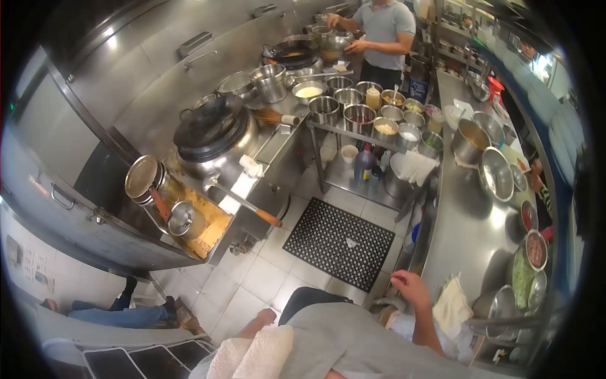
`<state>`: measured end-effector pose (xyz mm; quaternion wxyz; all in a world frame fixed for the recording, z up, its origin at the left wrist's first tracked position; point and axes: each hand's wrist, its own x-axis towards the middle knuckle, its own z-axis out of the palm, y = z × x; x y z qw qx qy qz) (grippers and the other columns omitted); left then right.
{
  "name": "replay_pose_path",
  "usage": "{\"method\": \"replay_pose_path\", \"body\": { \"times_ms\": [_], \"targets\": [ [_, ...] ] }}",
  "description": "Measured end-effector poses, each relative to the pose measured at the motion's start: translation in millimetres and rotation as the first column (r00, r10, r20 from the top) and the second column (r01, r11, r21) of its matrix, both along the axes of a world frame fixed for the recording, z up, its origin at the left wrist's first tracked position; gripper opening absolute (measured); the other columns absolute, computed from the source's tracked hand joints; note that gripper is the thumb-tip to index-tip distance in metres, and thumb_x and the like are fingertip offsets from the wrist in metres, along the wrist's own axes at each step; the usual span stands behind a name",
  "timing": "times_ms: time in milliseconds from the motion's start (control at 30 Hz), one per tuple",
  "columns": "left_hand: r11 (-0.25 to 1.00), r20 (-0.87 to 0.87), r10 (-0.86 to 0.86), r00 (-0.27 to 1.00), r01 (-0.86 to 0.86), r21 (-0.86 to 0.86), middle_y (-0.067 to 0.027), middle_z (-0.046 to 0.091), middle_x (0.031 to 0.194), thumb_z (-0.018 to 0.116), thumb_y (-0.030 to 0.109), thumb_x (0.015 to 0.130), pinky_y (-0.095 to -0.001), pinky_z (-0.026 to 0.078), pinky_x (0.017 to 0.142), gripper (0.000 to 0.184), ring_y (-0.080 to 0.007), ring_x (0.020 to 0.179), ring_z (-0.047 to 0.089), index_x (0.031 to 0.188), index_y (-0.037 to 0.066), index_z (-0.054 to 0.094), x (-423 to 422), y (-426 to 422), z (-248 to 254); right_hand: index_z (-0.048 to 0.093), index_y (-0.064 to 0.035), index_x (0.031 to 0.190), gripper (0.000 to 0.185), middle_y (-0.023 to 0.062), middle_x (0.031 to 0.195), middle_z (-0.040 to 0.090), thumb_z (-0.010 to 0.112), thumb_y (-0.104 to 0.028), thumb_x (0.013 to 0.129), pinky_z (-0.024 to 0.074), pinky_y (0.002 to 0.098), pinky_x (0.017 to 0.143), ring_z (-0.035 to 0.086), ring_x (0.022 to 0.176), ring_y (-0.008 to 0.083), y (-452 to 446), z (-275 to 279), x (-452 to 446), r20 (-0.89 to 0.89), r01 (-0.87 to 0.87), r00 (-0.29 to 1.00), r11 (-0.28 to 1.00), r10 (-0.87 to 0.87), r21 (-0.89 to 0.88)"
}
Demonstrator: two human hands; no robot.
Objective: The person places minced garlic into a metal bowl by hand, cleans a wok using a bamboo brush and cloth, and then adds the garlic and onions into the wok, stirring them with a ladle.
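Low at the front, my left hand (266, 317) hangs beside my body, over the tiled floor. A white towel (252, 355) lies close to it, draped over my shoulder or arm. Its fingers point away and barely show. My right hand (410, 288) is raised at my other side, near the edge of the steel counter (435, 246). Its fingers are loosely bent and apart, with nothing in them. A pale cloth (452, 307) hangs over the counter edge to its right. Ahead of me a black rubber mat (339, 243) covers part of the floor.
On the left stands a wok (211, 129) on a range; a ladle (243, 202) juts over its edge. Several steel pots of ingredients (360, 117) crowd a table ahead. Bowls (495, 174) line the right counter. Another person (385, 38) works at the back; someone's legs (126, 314) show lower left.
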<state>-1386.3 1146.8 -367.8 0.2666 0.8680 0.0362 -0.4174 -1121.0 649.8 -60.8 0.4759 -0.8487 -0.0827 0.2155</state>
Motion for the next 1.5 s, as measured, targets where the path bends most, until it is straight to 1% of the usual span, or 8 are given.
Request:
{"method": "replay_pose_path", "body": {
  "times_ms": [200,400,500,567,667,933,1133,1500],
  "targets": [
    [0.946,-0.010,0.315,0.949,-0.315,-0.078,-0.0101,0.068,0.090,0.071,0.019,0.070,-0.0394,0.054,0.073,0.017,-0.0262,0.090,0.065,0.082,0.006,0.070,57.7,23.9,-6.1,0.065,0.0012,0.101,0.025,0.0143,0.091,0.068,0.066,-0.015,0.083,0.0509,0.0315,0.074,0.065,0.080,0.0212,15.7,-23.0,39.5,0.040,0.043,0.998,0.998,-0.042,-0.040],
    [0.873,0.305,-0.483,0.820,0.424,0.242,-0.0130,0.068,0.082,0.070,0.022,0.070,-0.0418,0.055,0.068,0.018,-0.0318,0.086,0.066,0.078,0.006,0.070,117.8,52.4,-11.0,0.065,0.0012,0.099,0.025,0.0166,0.090,0.068,0.066,-0.018,0.083,0.0513,0.0348,0.074,0.066,0.082,0.0264,56.6,-44.2,101.2,0.061,-0.049,0.997,0.994,0.055,-0.101],
    [0.991,0.087,0.131,0.988,-0.130,-0.013,-0.0130,0.066,0.084,0.068,0.026,0.071,-0.0430,0.053,0.072,0.022,-0.0313,0.088,0.063,0.080,0.007,0.068,177.1,54.5,16.7,0.066,-0.0007,0.099,0.025,0.0177,0.091,0.067,0.064,-0.021,0.084,0.0511,0.0385,0.075,0.065,0.084,0.0317,71.5,-31.5,133.8,0.053,-0.134,0.987,0.963,0.151,-0.235],
    [0.341,-0.424,0.788,0.447,-0.889,-0.305,-0.0125,0.065,0.089,0.067,0.031,0.072,-0.0436,0.051,0.076,0.028,-0.0310,0.091,0.062,0.085,0.007,0.067,225.2,60.7,21.5,0.066,-0.0016,0.098,0.025,0.0185,0.091,0.066,0.062,-0.023,0.085,0.0504,0.0417,0.075,0.063,0.085,0.0361,72.6,-42.6,164.0,0.078,-0.175,0.975,0.939,0.206,-0.296],
    [-0.503,-0.734,0.637,-0.237,-0.849,-0.163,-0.0117,0.064,0.095,0.066,0.039,0.073,-0.0445,0.048,0.081,0.038,-0.0306,0.096,0.059,0.093,0.006,0.064,268.1,68.2,35.5,0.065,-0.0005,0.095,0.025,0.0202,0.093,0.065,0.059,-0.023,0.086,0.0494,0.0427,0.077,0.061,0.089,0.0388,77.8,-12.8,197.5,0.053,-0.112,0.989,0.924,0.141,-0.366],
    [-0.936,-0.881,0.220,-0.418,-0.345,-0.071,-0.0097,0.060,0.111,0.063,0.059,0.077,-0.0468,0.041,0.096,0.064,-0.0295,0.110,0.052,0.113,0.006,0.058,278.2,75.5,110.8,0.065,-0.0006,0.102,0.028,0.0169,0.093,0.068,0.062,-0.023,0.085,0.0513,0.0364,0.078,0.066,0.087,0.0293,63.2,-15.7,239.2,0.004,0.076,0.997,0.933,-0.079,-0.351],
    [-0.798,-0.822,0.564,-0.074,-0.303,-0.521,-0.0058,0.058,0.084,0.054,0.052,0.087,-0.0402,0.046,0.080,0.046,-0.0197,0.081,0.058,0.098,0.007,0.056,337.8,31.0,222.7,0.065,0.0013,0.101,0.025,0.0142,0.087,0.069,0.066,-0.017,0.084,0.0513,0.0314,0.072,0.065,0.078,0.0180,64.3,-43.3,302.2,-0.107,-0.085,0.992,0.973,0.063,-0.215],
    [-0.255,0.157,0.806,-0.570,-0.575,-0.778,-0.0010,0.046,0.058,0.060,0.013,0.088,-0.0263,0.039,0.039,0.018,-0.0102,0.043,0.044,0.079,0.008,0.044,371.3,-24.1,259.3,0.064,0.0024,0.100,0.025,0.0181,0.089,0.067,0.067,-0.014,0.081,0.0512,0.0351,0.074,0.066,0.081,0.0287,125.5,-32.9,445.9,0.191,-0.349,0.907,0.924,0.375,-0.156]
  ]
}}
